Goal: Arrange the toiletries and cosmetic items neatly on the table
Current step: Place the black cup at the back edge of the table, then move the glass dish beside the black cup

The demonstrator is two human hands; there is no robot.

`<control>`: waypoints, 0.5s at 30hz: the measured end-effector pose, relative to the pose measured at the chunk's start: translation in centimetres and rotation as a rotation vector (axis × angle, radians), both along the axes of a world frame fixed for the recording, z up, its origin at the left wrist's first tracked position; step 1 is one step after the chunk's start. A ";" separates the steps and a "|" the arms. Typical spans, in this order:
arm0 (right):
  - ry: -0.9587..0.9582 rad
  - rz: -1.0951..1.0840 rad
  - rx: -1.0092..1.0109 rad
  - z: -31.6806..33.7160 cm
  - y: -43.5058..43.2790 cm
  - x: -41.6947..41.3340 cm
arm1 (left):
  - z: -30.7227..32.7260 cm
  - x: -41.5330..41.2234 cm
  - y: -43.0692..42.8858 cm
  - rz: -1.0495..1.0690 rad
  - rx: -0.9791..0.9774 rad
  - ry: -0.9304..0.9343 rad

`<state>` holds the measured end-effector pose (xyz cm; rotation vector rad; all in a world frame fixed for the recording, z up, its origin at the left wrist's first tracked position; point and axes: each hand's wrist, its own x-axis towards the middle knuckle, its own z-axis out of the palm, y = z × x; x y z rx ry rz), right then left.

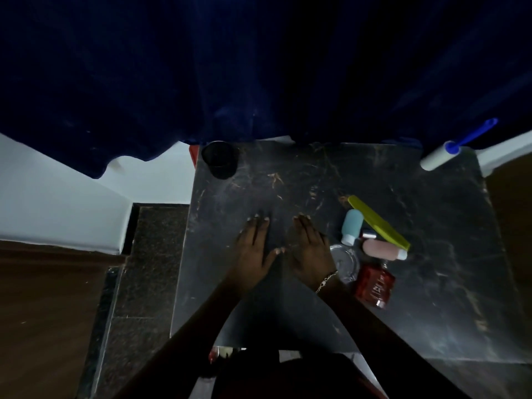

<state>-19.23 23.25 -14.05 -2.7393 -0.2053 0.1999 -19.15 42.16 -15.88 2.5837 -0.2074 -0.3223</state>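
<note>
A heavy dark-blue curtain (259,67) fills the upper half of the view and hangs down to the far edge of a square black marble-patterned table (431,240). To the left of the table lie a white wall surface (57,203) and a brown wooden floor (43,312).

Both hands rest flat on the tabletop near its middle, palms down, fingers stretched out and holding nothing. The left hand (254,249) lies just beside the right hand (311,249), the left thumb nearly meeting it. A thin silver chain bracelet (326,280) circles the right wrist.

All the toiletries sit clustered just to the right of the right hand. Nearest the wrist is a clear round glass jar (344,262), lying against the hand's outer edge. Beside that jar, toward the near edge, a red square perfume bottle (374,285) lies tilted. Farther out, a long yellow-green plastic toothbrush case (378,223) lies diagonally, crossing over a pale-blue squeeze bottle (351,227) and touching a pink squeeze bottle with a white cap (384,249).

Well apart from the hands, a white lint roller with a blue handle (449,154) sits at the far right corner, and a black round cup (220,159) stands at the far left corner.
</note>
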 end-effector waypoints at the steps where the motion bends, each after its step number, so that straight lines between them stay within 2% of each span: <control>1: 0.010 -0.019 -0.012 0.1 -0.9 -0.7 | 0.0 -0.3 -1.2 -0.038 0.033 -0.028; 3: 0.026 -0.065 -0.054 0.2 -3.1 -2.2 | -0.1 -0.9 -3.7 -0.111 0.075 -0.068; 9: 0.043 -0.193 -0.087 0.1 -9.3 -5.1 | -0.4 -2.4 -9.9 -0.210 0.124 -0.020; 15: 0.112 -0.219 -0.226 -0.6 -13.6 -5.3 | -0.6 -3.5 -14.0 -0.137 0.122 0.075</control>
